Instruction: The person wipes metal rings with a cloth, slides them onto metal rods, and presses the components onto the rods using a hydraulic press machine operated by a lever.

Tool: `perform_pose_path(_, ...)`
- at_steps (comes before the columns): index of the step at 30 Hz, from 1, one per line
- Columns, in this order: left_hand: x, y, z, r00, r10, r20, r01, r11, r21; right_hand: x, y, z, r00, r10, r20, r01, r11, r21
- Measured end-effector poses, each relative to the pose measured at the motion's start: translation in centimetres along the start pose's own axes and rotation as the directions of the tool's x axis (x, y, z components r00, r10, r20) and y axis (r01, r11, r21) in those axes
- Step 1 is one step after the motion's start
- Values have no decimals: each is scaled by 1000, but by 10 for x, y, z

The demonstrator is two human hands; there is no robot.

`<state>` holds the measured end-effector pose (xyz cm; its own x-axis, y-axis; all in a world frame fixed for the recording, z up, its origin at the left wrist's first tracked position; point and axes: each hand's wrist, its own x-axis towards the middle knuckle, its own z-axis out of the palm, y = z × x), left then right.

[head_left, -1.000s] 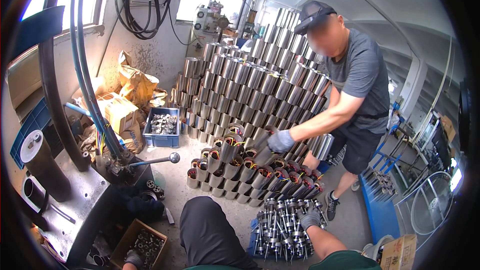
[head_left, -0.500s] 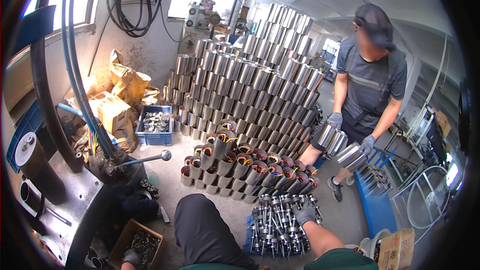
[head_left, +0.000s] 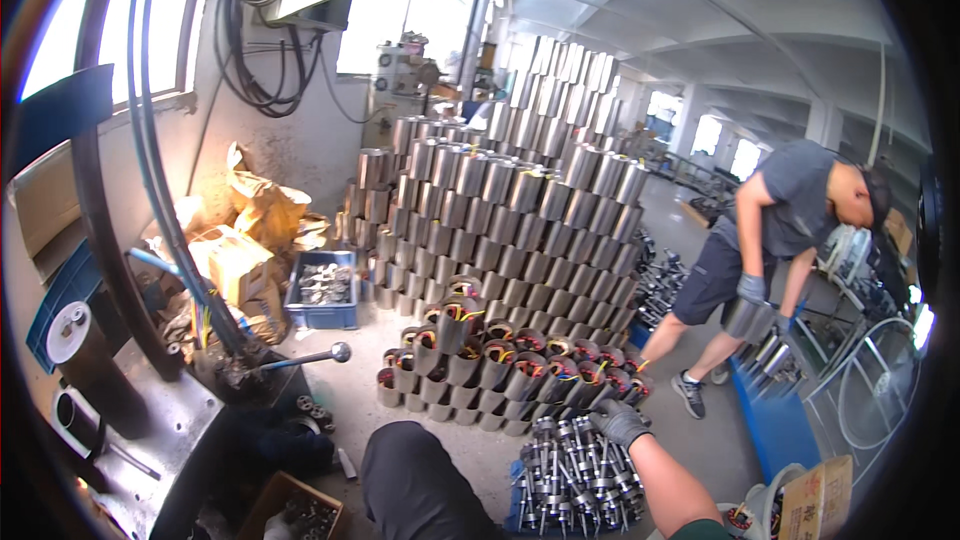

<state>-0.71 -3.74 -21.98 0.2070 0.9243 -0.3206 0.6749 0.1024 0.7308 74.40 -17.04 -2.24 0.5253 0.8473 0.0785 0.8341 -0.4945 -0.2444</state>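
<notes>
My right hand [head_left: 622, 424], in a grey glove, reaches out over the far edge of a pile of metal rotors with shafts [head_left: 575, 480]. Its fingers lie close to the front row of open motor housings [head_left: 525, 375], which have coloured wires inside; whether they touch one is unclear. My left hand [head_left: 282, 524], gloved too, is low at the bottom edge, in a cardboard box [head_left: 262, 500] of small metal parts. Shadow and the frame's edge hide most of its fingers.
Tall stacks of shiny metal cylinders [head_left: 500, 210] stand behind. On the right, a co-worker [head_left: 790, 210] bends with cylinders over a blue trough [head_left: 765, 430]. A press lever [head_left: 305, 358] juts out on the left, near a blue crate [head_left: 322, 312] of metal parts.
My right hand has moved away from the middle of the rotor pile toward the housings. The co-worker has bent down and lowered the cylinders to the trough. The view has tilted up slightly.
</notes>
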Motion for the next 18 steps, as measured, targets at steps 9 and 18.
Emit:
perform_pose_path(9,-110,162,-145,872,139,-470,-392,772,-500,-24,-306,-39,633,-735,-244,735,471,487)
perform_pose_path(18,-421,25,-158,413,-396,-820,237,916,-324,-26,-497,16,-26,-998,-62,751,-61,658)
